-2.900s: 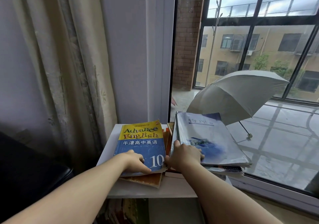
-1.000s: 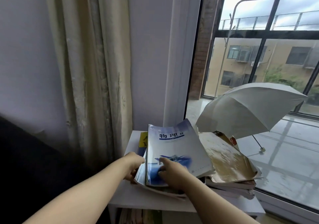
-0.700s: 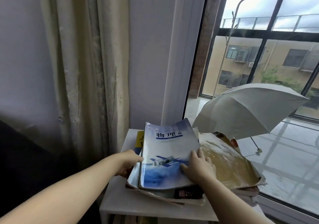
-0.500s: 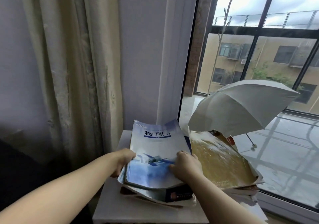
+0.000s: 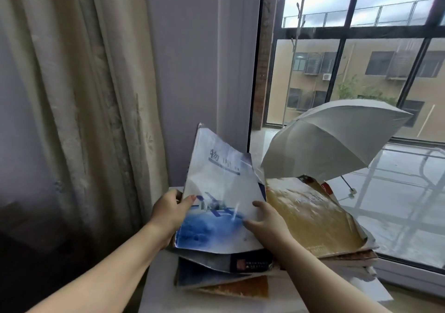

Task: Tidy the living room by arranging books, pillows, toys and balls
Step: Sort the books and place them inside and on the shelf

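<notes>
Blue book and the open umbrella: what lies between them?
Head view: a yellow-brown book, lying flat, sits between the blue book and the umbrella.

My left hand (image 5: 168,214) grips the blue book (image 5: 216,187) by its left edge and my right hand (image 5: 267,221) by its right. The book is tilted above the stack (image 5: 216,276) on the desk (image 5: 159,293), beside a yellow book (image 5: 310,218).
</notes>
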The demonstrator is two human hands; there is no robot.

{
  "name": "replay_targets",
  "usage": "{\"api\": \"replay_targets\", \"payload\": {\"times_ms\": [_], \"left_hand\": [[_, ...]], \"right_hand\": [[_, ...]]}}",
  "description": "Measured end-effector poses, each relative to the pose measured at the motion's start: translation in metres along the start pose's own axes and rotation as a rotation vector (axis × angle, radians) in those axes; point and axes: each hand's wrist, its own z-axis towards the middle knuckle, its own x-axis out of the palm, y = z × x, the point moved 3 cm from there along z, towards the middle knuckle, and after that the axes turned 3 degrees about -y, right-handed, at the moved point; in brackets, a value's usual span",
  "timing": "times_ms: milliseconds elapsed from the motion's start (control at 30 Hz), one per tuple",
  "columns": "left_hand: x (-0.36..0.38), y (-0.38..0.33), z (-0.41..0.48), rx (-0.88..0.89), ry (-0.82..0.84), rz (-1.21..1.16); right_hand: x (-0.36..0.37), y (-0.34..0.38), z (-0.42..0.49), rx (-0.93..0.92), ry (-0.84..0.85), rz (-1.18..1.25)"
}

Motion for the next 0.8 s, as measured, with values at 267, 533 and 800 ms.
{"api": "replay_targets", "payload": {"times_ms": [267,533,800], "left_hand": [[-0.027,-0.024,-0.006,0.250,-0.073,-0.219],[-0.052,-0.031,-0.013,0.282,-0.057,-0.452],[-0.043,-0.026,-0.004,0.213,0.120,-0.486]], "right_hand": [[0.013,0.004,0.019,0.134,-0.133,0.293],[-0.005,0.035,0.037,0.195,0.022,0.989],[-0.032,0.043,0.036,0.013,-0.134,1.138]]}}
